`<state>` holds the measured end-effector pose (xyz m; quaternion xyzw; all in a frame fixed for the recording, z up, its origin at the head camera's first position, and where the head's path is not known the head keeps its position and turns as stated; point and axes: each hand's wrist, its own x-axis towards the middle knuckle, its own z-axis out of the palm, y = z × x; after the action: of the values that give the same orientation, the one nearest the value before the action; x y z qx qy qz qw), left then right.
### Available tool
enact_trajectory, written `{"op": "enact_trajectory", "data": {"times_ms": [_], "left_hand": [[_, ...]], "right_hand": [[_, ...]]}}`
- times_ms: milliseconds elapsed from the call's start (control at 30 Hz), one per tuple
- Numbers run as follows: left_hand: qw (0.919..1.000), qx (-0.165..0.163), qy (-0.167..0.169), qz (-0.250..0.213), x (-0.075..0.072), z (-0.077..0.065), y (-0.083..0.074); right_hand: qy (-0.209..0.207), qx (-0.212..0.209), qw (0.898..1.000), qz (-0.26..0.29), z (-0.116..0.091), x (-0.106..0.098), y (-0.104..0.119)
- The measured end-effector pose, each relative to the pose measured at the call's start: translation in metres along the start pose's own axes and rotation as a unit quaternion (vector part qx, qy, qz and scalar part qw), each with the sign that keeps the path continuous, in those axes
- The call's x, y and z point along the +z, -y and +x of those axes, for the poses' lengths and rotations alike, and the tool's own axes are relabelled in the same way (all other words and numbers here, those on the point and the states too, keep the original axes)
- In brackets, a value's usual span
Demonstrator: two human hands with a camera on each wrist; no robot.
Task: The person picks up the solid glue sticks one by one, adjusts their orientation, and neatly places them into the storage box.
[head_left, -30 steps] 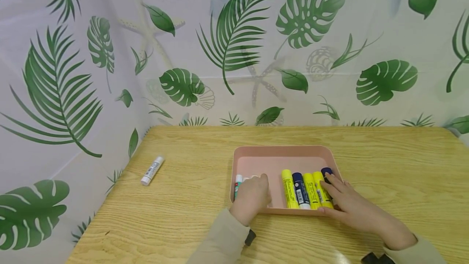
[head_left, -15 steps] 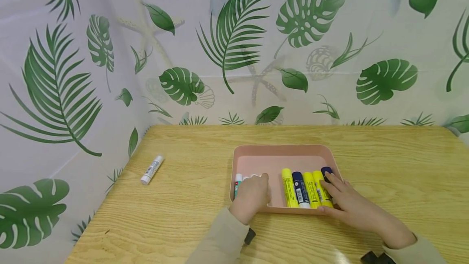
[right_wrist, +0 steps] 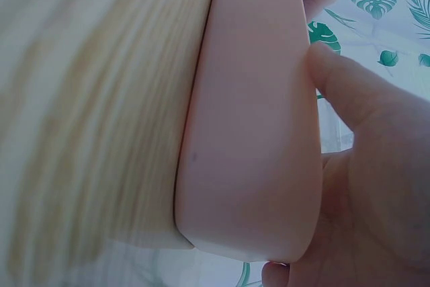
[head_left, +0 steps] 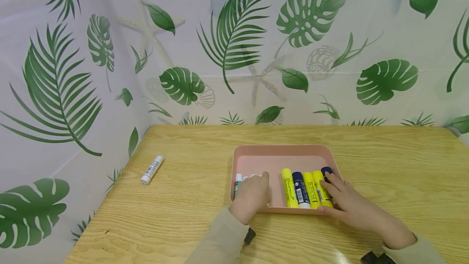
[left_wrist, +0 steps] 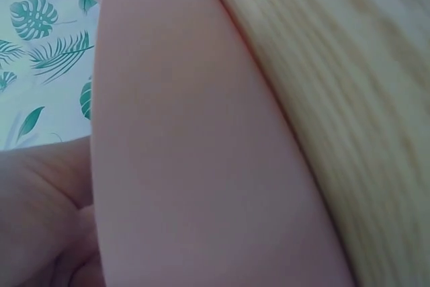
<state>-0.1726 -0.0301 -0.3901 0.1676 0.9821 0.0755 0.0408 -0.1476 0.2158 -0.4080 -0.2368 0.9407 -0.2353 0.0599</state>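
My left hand (head_left: pixel 250 194) reaches over the near rim into the pink tray (head_left: pixel 278 150), its back upward and fingers bent downward. Just past its knuckles show the tips of white things (head_left: pixel 253 176); I cannot tell what its fingers hold. A white-capped teal glue stick (head_left: pixel 238 182) leans at the tray's left wall. My right hand (head_left: pixel 348 205) lies at the near right corner, fingers stretched over a navy glue stick (head_left: pixel 327 170), thumb on the rim. Beside it, yellow glue sticks (head_left: pixel 289 188) and another navy glue stick (head_left: pixel 301 190) stand in a row.
A white glue stick (head_left: pixel 152 169) lies alone on the wooden table (head_left: pixel 176 223), toward its left edge. Behind and to the left hangs a leaf-printed cloth (head_left: pixel 234 52). The right wrist view shows the tray's outer wall (right_wrist: pixel 248 132) close to the table edge.
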Motion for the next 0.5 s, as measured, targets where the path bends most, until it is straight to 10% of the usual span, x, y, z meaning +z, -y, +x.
{"op": "enact_trajectory", "data": {"times_ms": [500], "left_hand": [[0.9927,0.068,-0.097,0.023,-0.0094,-0.0014,-0.0008]], "right_hand": [[0.000,-0.002,1.000,-0.005,0.0001,0.0016,-0.0022]]}}
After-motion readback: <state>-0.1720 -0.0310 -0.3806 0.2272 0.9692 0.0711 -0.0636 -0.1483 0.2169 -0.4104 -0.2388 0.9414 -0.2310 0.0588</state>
